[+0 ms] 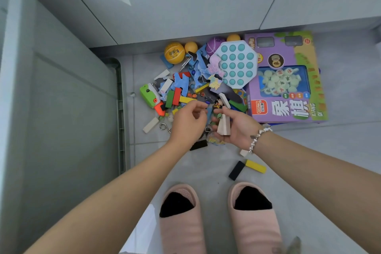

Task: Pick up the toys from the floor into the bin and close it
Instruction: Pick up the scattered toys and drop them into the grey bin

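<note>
I judge the job barely begun: my right grip (pixel 233 128) clutches pale wooden blocks (pixel 224 127), my left grip (pixel 188 120) curls empty, and the toy pile (pixel 198 86) lies beside the purple chess box (pixel 288 80), far from the grey bin (pixel 61 99).

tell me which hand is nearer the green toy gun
Left. The left hand hovers just right of the green toy gun; the right hand, gripping pale blocks, is farther right.

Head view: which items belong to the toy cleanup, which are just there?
Job: toy pile, purple game box, orange ball, black block, yellow block, wooden blocks in right hand, left hand.
Not: pink slippers, bracelet.
</note>
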Tool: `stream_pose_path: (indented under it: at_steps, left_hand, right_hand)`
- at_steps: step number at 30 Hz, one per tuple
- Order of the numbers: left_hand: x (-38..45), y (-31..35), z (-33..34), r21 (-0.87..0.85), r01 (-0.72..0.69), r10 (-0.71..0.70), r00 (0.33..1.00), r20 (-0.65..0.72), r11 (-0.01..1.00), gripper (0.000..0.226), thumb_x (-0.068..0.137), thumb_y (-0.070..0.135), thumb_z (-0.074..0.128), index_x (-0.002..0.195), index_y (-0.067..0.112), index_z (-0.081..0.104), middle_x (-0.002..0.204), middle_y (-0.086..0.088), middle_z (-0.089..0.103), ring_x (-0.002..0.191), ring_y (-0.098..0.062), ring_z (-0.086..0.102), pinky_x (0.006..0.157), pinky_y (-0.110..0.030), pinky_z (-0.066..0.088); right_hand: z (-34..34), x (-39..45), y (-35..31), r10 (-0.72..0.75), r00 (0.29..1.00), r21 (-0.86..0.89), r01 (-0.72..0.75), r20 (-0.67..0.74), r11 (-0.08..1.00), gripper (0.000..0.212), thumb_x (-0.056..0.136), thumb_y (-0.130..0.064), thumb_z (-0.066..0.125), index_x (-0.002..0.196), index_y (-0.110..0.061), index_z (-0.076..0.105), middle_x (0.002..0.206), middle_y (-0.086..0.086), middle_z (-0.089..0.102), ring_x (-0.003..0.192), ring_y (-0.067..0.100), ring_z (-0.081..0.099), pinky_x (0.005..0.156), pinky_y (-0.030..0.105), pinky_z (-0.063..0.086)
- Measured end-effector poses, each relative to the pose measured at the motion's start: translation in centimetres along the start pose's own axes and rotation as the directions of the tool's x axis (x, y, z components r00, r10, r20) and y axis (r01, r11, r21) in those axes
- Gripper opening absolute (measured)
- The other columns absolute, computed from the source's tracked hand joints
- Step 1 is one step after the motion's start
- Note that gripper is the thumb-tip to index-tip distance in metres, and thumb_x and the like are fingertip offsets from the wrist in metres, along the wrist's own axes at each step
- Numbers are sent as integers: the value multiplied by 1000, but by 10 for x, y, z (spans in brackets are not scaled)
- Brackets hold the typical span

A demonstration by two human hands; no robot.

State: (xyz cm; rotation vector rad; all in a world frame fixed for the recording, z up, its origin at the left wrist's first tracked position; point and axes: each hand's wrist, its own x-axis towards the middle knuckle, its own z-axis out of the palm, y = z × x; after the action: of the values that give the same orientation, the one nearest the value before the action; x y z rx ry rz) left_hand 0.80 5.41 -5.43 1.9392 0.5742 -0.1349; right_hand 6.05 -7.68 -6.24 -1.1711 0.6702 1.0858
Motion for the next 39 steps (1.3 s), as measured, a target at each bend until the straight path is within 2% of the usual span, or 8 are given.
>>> stream_pose_path:
  at_steps: [5, 11, 15, 20, 26, 30, 36, 39]
  left_hand:
    - [11, -23, -2, 72, 162, -154, 982, -105, 984, 16, 92, 13, 54, 106, 16, 63, 102, 4, 59, 94, -13, 58, 84, -26, 49]
    - [18, -29, 13, 354, 63, -56, 998, -31, 933, 50, 84, 38, 67, 127, 19, 51, 128, -2, 46, 110, -18, 51, 86, -33, 47]
    - [24, -22, 25, 502, -34, 5, 998, 60, 864, 58, 83, 34, 67, 135, 22, 44, 128, -3, 45, 115, -22, 48, 81, -32, 43]
    - [31, -23, 24, 481, 13, -16, 1000, 2, 876, 36, 86, 28, 65, 120, 22, 55, 116, -4, 49, 104, -25, 53, 73, -32, 45]
    - [31, -21, 29, 526, 29, -35, 999, 1, 850, 51, 78, 35, 73, 122, 18, 52, 120, -5, 46, 109, -23, 47, 80, -35, 46]
    - [30, -21, 33, 573, 15, -7, 1000, -16, 819, 41, 83, 24, 69, 119, 12, 54, 123, -8, 49, 116, -26, 42, 84, -33, 39]
    - [32, -28, 30, 474, -2, -9, 1000, 21, 880, 42, 83, 18, 67, 123, 14, 58, 119, -11, 51, 119, -26, 40, 86, -25, 31]
    - [28, -22, 24, 354, 52, -45, 999, -27, 934, 42, 81, 19, 68, 122, 13, 61, 119, -9, 59, 114, -23, 49, 93, -29, 40]
  right_hand:
    - [2, -1, 0, -17, 999, -43, 16, -34, 999, 22, 96, -32, 45, 85, -17, 58, 78, 2, 60, 64, 15, 58, 60, 29, 49]
    - [-2, -6, 0, -81, 990, -183, 59, -115, 981, 23, 96, -33, 46, 84, -18, 57, 75, 0, 60, 65, 15, 57, 62, 28, 48]
    - [-5, -9, 0, -78, 990, -166, 57, -119, 984, 22, 95, -32, 46, 83, -17, 57, 73, 1, 59, 62, 15, 55, 63, 29, 48]
    - [-9, -11, 0, -71, 989, -186, 47, -126, 981, 22, 95, -33, 47, 83, -17, 58, 73, 0, 59, 62, 15, 55, 62, 28, 48]
    - [-12, -13, -1, -64, 990, -186, 41, -122, 982, 22, 95, -33, 47, 83, -18, 58, 73, 0, 59, 61, 14, 55, 63, 29, 49]
    - [-13, -13, 1, -55, 990, -185, 30, -132, 982, 22, 95, -33, 47, 82, -18, 58, 74, 0, 60, 61, 15, 56, 68, 31, 50]
    - [-14, -12, -1, -50, 991, -189, 25, -125, 982, 22, 95, -33, 48, 83, -18, 58, 74, 0, 60, 62, 15, 56, 68, 32, 50]
    - [-11, -14, 0, -57, 992, -194, 35, -109, 980, 22, 95, -32, 47, 81, -18, 57, 74, 0, 59, 60, 14, 55, 67, 32, 50]
